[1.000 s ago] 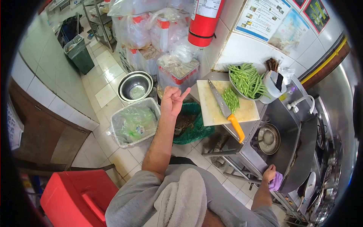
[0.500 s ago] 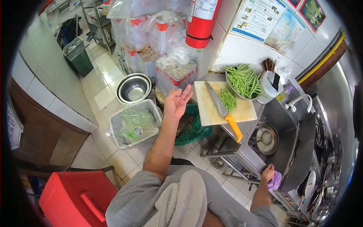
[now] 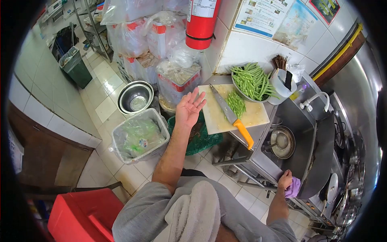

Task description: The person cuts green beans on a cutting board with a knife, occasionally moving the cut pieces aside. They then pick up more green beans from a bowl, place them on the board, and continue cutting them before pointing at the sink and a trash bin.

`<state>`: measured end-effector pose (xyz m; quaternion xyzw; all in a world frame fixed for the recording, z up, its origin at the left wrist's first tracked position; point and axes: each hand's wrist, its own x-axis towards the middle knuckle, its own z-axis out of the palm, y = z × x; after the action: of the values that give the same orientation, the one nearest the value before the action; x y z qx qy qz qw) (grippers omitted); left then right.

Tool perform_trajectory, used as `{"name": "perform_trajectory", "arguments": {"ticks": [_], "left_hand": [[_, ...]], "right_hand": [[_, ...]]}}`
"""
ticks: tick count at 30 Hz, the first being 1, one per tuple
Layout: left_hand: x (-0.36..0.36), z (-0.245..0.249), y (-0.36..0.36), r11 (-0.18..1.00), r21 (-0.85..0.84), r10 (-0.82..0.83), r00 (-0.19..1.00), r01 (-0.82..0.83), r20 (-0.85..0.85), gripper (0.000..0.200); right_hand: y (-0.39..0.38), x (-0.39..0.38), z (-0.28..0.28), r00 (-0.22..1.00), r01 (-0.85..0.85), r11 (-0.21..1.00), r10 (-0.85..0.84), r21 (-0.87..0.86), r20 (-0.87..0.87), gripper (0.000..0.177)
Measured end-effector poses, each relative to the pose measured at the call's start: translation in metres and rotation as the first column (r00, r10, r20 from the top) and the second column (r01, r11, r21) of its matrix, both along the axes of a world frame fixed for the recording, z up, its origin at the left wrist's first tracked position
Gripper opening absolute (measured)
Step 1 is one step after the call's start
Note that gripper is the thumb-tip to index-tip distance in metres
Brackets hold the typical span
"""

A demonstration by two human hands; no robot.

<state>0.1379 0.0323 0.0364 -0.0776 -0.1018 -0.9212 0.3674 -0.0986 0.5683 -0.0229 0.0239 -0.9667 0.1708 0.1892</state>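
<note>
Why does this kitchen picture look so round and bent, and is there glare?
Head view: a fisheye lens bows straight lines and blackens the corners; glare whitens the floor tiles and steel wall; the left hand, knife and cutting board look sharp.

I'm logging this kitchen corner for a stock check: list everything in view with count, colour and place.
white plastic cutting board: one, white, on the steel counter
knife with orange handle: one, steel and orange, lying across the board
cut green beans: one pile, green, on the board beside the knife
metal bowl of whole green beans: one, silver, behind the board
red fire extinguisher: one, red, on the wall
stacked steel bowls: one stack, silver, on the floor
grey bin with clear liner: one, grey, on the floor
red plastic box: one, red, lower left floor
purple cloth: one, purple, in the right hand
left hand: one, open, raised beside the board
right hand: one, closed on the purple cloth
</note>
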Motion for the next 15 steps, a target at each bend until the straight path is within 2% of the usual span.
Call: {"name": "perform_trajectory", "arguments": {"ticks": [1,2,3,5,7,9,11,15], "left_hand": [[0.003,0.021,0.009,0.998,0.033,0.045,0.991,-0.049,0.129,0.017],[0.005,0.032,0.014,0.993,0.058,0.085,0.963,-0.103,0.257,0.027],[0.005,0.031,0.015,0.993,0.058,0.083,0.962,-0.102,0.259,0.027],[0.004,0.028,0.014,0.997,0.022,0.07,0.964,-0.078,0.257,0.043],[0.004,0.027,0.013,0.997,0.014,0.066,0.965,-0.072,0.256,0.041],[0.005,0.027,0.014,0.998,0.008,0.063,0.965,-0.067,0.254,0.039],[0.007,0.028,0.014,0.998,0.042,0.03,0.963,-0.043,0.266,0.014],[0.01,0.024,0.016,0.993,0.111,0.008,0.948,-0.045,0.317,0.018]], "right_hand": [[0.001,0.0,-0.001,1.0,0.004,1.0,-0.004,-0.001,0.002,0.03],[0.002,-0.002,-0.001,1.0,0.005,1.0,-0.005,0.0,0.006,0.03],[0.003,-0.003,-0.003,1.0,0.007,1.0,-0.007,0.001,0.011,0.03],[0.006,-0.006,-0.008,1.0,0.002,1.0,-0.002,0.001,0.008,0.03],[0.003,-0.003,-0.003,1.0,0.0,1.0,0.0,0.004,0.002,0.03],[-0.002,0.001,0.003,0.996,0.046,0.999,-0.045,-0.021,0.073,0.031],[0.001,-0.001,0.0,0.998,0.036,0.999,-0.035,-0.019,0.059,0.031],[0.005,-0.005,-0.007,0.999,0.016,0.999,-0.014,-0.041,0.035,0.032]]}}
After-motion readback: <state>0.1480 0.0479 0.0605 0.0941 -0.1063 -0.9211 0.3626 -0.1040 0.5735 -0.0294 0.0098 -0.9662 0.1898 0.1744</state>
